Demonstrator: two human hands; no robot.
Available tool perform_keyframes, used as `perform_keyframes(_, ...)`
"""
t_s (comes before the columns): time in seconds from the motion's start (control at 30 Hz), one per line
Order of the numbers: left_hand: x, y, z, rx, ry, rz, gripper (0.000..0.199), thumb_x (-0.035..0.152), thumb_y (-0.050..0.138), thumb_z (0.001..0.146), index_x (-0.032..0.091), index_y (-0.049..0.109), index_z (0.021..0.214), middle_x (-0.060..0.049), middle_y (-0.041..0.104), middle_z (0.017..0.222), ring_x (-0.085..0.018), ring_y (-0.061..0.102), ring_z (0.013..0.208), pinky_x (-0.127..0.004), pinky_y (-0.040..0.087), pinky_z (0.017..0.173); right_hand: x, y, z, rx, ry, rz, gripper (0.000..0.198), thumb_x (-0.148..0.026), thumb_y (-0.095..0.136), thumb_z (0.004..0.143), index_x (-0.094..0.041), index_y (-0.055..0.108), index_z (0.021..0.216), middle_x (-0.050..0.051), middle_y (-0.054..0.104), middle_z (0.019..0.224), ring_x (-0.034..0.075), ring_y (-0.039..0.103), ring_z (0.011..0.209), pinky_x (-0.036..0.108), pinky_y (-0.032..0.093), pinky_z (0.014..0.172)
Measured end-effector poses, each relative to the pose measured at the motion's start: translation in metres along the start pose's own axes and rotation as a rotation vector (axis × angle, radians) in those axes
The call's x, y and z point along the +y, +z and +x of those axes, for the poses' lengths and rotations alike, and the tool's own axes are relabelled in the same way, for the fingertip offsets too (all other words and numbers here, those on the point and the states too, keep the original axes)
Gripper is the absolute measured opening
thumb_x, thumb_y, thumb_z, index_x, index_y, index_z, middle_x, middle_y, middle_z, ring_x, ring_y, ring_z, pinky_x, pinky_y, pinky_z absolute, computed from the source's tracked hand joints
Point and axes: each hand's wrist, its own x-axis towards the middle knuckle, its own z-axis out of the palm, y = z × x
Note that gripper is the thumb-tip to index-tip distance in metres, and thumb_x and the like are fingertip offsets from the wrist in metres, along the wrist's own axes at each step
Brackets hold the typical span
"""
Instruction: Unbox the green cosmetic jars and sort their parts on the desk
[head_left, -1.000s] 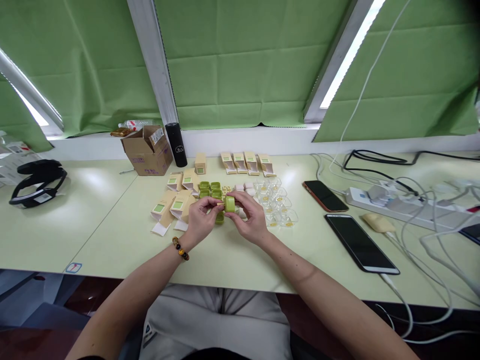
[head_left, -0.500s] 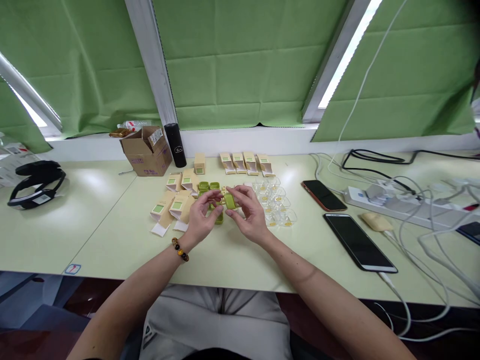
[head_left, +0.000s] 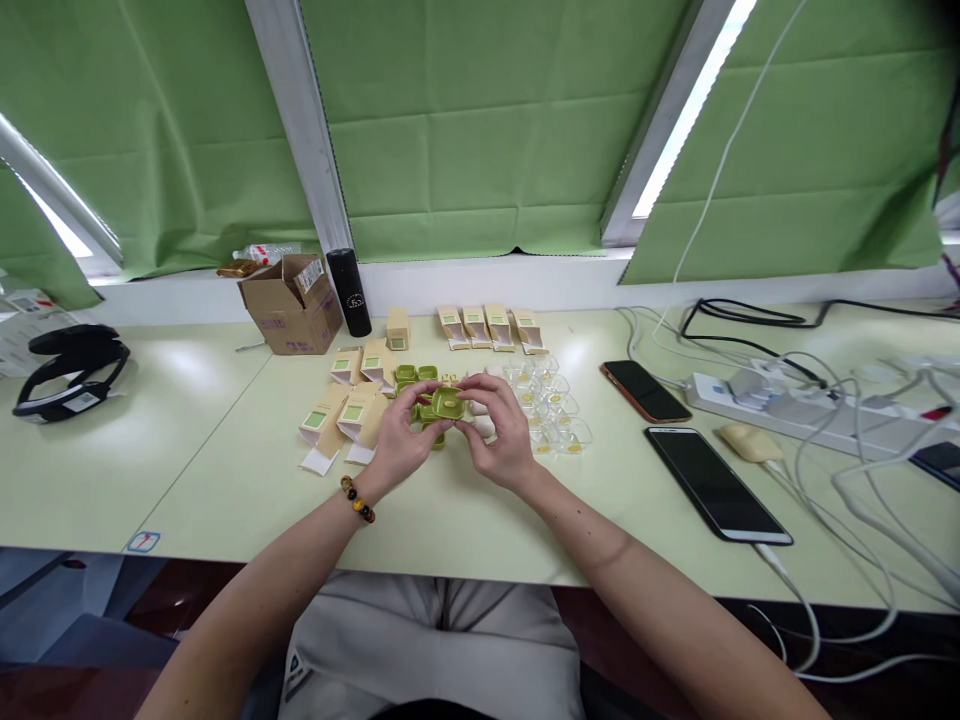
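Between my hands is a small green square tray (head_left: 449,404), its hollow side turned up, with a small yellowish piece in its middle. My left hand (head_left: 406,432) pinches its left edge between thumb and fingers. On the opposite edge, my right hand (head_left: 496,430) grips it the same way. More green trays (head_left: 406,373) lie on the table behind and beside my left hand. Small white pieces (head_left: 483,426) sit partly hidden behind my right fingers. To the right of them stand several clear plastic covers (head_left: 556,405) with yellow spots.
Open beige cartons (head_left: 361,412) lie left of my hands, and others (head_left: 490,327) form a row behind. A cardboard box (head_left: 291,305) and black bottle (head_left: 349,292) stand at the back. Phones (head_left: 718,484), a power strip (head_left: 780,400) and cables occupy the right; a headset (head_left: 73,372) lies left.
The green tray has been tilted so that its hollow side now faces up toward me. Both hands have closed on its opposite edges.
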Motion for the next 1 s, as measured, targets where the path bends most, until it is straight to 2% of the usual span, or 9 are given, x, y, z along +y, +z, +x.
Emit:
perform_keyframes(0.1,0.0015,-0.001,-0.0003,0.024,0.077,0.13,0.044,0.022,0.084,0.082,0.024,0.067,0.123,-0.009,0.07,0.123,-0.024,0.065,0.113,-0.039,0.053,0.1,-0.0001,0.0001,-0.001,-0.003,-0.046,0.012,0.038,-0.014,0.061,0.094,-0.027,0.064,0.13,0.014,0.062,0.129,0.031,0.065,0.122,0.056,0.061,0.101)
perform_keyframes(0.2,0.0043,-0.0012,-0.0013,0.05,0.242,0.295,0.039,0.022,0.082,0.084,0.023,0.067,0.119,-0.008,0.07,0.116,-0.024,0.065,0.111,-0.041,0.055,0.097,0.0026,0.001,-0.0033,0.011,-0.111,-0.078,0.041,-0.011,0.059,0.094,-0.026,0.066,0.131,0.015,0.06,0.126,0.029,0.066,0.116,0.05,0.063,0.093)
perform_keyframes(0.3,0.0067,-0.0009,-0.0025,0.064,0.432,0.443,0.035,0.024,0.079,0.088,0.022,0.065,0.12,-0.009,0.071,0.112,-0.026,0.065,0.11,-0.044,0.057,0.097,0.0048,0.0006,-0.0043,0.042,-0.152,-0.265,0.033,-0.011,0.063,0.092,-0.025,0.073,0.12,0.012,0.061,0.11,0.027,0.063,0.106,0.045,0.06,0.084)
perform_keyframes(0.4,0.0081,-0.0005,-0.0032,0.059,0.531,0.531,0.033,0.025,0.077,0.091,0.022,0.063,0.122,-0.009,0.073,0.111,-0.026,0.065,0.108,-0.047,0.057,0.097,0.0041,-0.0004,-0.0033,0.061,-0.143,-0.402,0.022,-0.013,0.066,0.09,-0.025,0.077,0.105,0.01,0.061,0.097,0.026,0.057,0.098,0.041,0.054,0.08)
perform_keyframes(0.6,0.0071,-0.0011,-0.0034,0.045,0.598,0.59,0.032,0.021,0.073,0.093,0.022,0.061,0.123,-0.009,0.074,0.111,-0.027,0.066,0.107,-0.048,0.056,0.096,0.0005,0.001,-0.0023,0.065,-0.176,-0.489,0.02,-0.007,0.067,0.088,-0.023,0.078,0.095,0.008,0.061,0.087,0.023,0.051,0.091,0.035,0.047,0.073)
perform_keyframes(0.83,0.005,-0.0013,-0.0047,0.035,0.605,0.62,0.031,0.02,0.07,0.094,0.022,0.063,0.124,-0.011,0.075,0.111,-0.027,0.067,0.109,-0.048,0.055,0.098,0.0012,0.0027,-0.004,0.045,-0.147,-0.516,0.017,-0.009,0.065,0.091,-0.021,0.075,0.085,0.006,0.061,0.081,0.021,0.049,0.085,0.034,0.043,0.072)
perform_keyframes(1.0,0.0044,-0.0007,-0.005,0.059,0.592,0.622,0.03,0.023,0.072,0.094,0.022,0.063,0.122,-0.01,0.075,0.11,-0.027,0.068,0.107,-0.048,0.056,0.096,-0.0013,0.0016,-0.0009,0.06,-0.234,-0.517,0.018,-0.007,0.065,0.09,-0.021,0.072,0.081,0.005,0.061,0.075,0.021,0.047,0.081,0.036,0.04,0.071)
